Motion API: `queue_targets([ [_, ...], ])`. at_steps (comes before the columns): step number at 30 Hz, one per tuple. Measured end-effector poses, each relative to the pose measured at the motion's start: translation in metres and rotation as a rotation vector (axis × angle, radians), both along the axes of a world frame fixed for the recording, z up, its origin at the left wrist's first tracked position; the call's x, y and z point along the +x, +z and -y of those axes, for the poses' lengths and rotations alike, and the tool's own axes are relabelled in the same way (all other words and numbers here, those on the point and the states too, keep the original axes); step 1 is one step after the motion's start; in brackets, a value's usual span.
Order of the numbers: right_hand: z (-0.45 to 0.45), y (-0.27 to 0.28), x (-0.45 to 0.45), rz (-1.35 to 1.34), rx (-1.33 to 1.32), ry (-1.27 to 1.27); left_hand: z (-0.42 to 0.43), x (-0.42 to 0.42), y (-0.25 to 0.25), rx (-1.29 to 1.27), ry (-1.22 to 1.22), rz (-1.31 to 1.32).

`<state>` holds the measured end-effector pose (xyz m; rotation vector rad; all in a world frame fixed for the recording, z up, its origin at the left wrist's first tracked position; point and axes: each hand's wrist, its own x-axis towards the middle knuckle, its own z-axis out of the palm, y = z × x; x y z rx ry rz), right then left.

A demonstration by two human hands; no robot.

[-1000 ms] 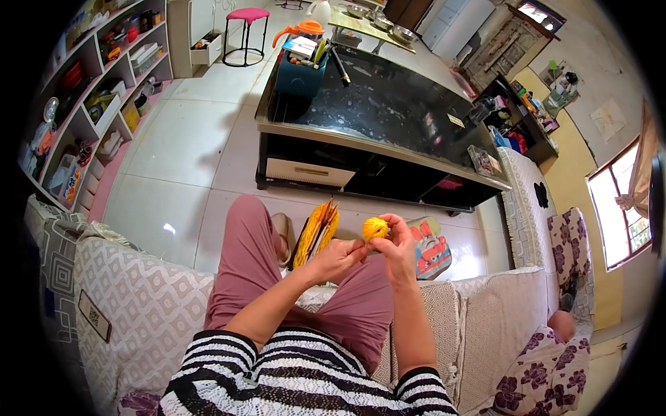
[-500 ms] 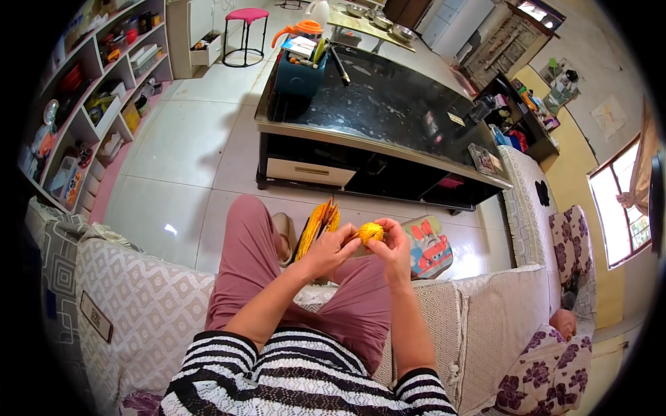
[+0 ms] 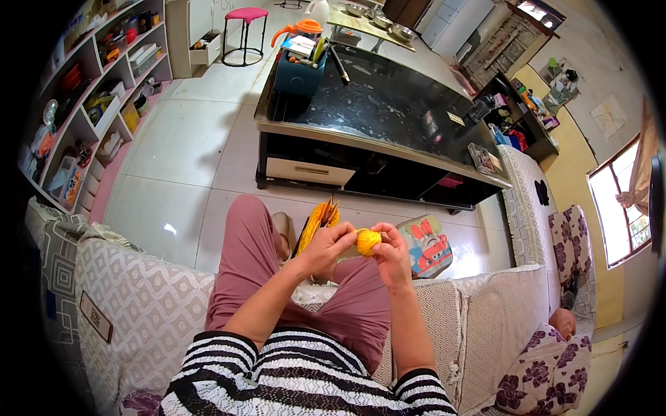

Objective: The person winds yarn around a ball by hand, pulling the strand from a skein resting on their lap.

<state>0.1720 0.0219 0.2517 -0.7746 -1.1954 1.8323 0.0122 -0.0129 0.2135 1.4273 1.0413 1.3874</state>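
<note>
A small ball of yellow yarn [image 3: 368, 241] is held up between my hands, above my lap. My right hand [image 3: 393, 256] pinches the ball from its right side with thumb and fingers. At the ball's left side is my left hand [image 3: 325, 249], its thumb and fingers pressed together; what they grip, perhaps a strand, is too small to make out. Behind my left hand, an open bag with yellow sides [image 3: 320, 216] stands on the floor between my legs.
A low black table [image 3: 388, 104] stands ahead, carrying a blue holder [image 3: 300, 75] of items. A cartoon-printed stool [image 3: 431, 251] is right of my knee. A phone [image 3: 95, 315] lies on the sofa at left. Shelves [image 3: 104, 83] line the far left.
The yarn ball has moved slightly left and down and turned in my right hand. My left hand has shifted up and left, beside the ball.
</note>
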Motion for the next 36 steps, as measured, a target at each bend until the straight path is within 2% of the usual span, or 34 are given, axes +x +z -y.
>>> queue_targets([
  [1, 0.001, -0.001, 0.001, 0.000, 0.000, 0.000, -0.001, -0.001, 0.000, -0.068, -0.002, 0.090],
  [3, 0.005, -0.001, -0.001, -0.243, -0.157, 0.148, -0.006, 0.001, -0.005, -0.035, 0.038, 0.097],
  [5, 0.009, 0.006, -0.007, -0.265, -0.181, 0.092, -0.010, 0.007, -0.010, -0.003, 0.079, 0.104],
  [7, 0.004, 0.012, -0.008, -0.426, -0.217, 0.126, -0.006, 0.019, -0.015, 0.054, 0.020, 0.062],
  [9, -0.003, 0.016, -0.007, -0.387, -0.161, 0.050, 0.000, 0.027, -0.016, 0.011, -0.007, -0.018],
  [11, -0.010, 0.020, -0.006, -0.346, -0.104, -0.024, 0.002, 0.029, -0.015, -0.089, -0.257, -0.250],
  [14, -0.015, 0.023, -0.005, 0.036, 0.201, -0.302, 0.006, 0.028, -0.002, -0.153, -0.345, -0.293],
  [15, -0.016, 0.017, -0.005, 0.037, 0.201, -0.301, 0.006, 0.027, -0.001, -0.198, -0.390, -0.322],
  [17, -0.017, -0.002, -0.001, 0.608, 0.704, -0.388, 0.006, 0.020, 0.012, -0.224, -0.427, -0.293],
  [19, -0.013, -0.007, 0.000, 0.685, 0.701, -0.335, 0.005, 0.011, 0.011, -0.252, -0.460, -0.266],
  [21, -0.011, -0.015, 0.005, 0.927, 0.798, -0.032, 0.003, -0.001, 0.004, -0.038, -0.322, -0.466],
  [22, -0.010, -0.013, 0.005, 1.051, 0.712, 0.124, 0.005, -0.009, 0.011, -0.088, -0.360, -0.415],
  [23, -0.009, -0.014, 0.006, 1.050, 0.708, 0.122, 0.004, -0.014, 0.010, -0.090, -0.364, -0.416],
  [25, -0.008, -0.015, 0.005, 0.615, 0.130, 0.438, 0.001, -0.022, 0.004, -0.215, -0.503, -0.358],
  [26, -0.008, -0.016, 0.005, 0.612, 0.129, 0.443, 0.000, -0.022, -0.012, -0.365, -0.595, -0.052],
  [27, -0.008, -0.017, 0.007, 0.455, 0.043, 0.478, 0.001, -0.022, -0.015, -0.367, -0.591, -0.052],
  [29, -0.008, -0.020, 0.011, 0.140, -0.122, 0.535, -0.001, -0.020, -0.015, -0.308, -0.652, 0.189],
  [30, -0.006, -0.023, 0.013, 0.141, -0.122, 0.535, -0.002, -0.019, -0.018, -0.360, -0.657, 0.182],
  [32, -0.002, -0.031, 0.016, -0.156, -0.228, 0.445, -0.002, -0.013, -0.020, -0.329, -0.612, 0.249],
  [33, -0.002, -0.029, 0.017, -0.157, -0.229, 0.444, -0.001, -0.009, -0.020, -0.300, -0.569, 0.315],
  [36, 0.002, -0.019, 0.021, -0.663, -0.331, 0.318, -0.001, 0.003, -0.034, -0.317, -0.568, 0.263],
])
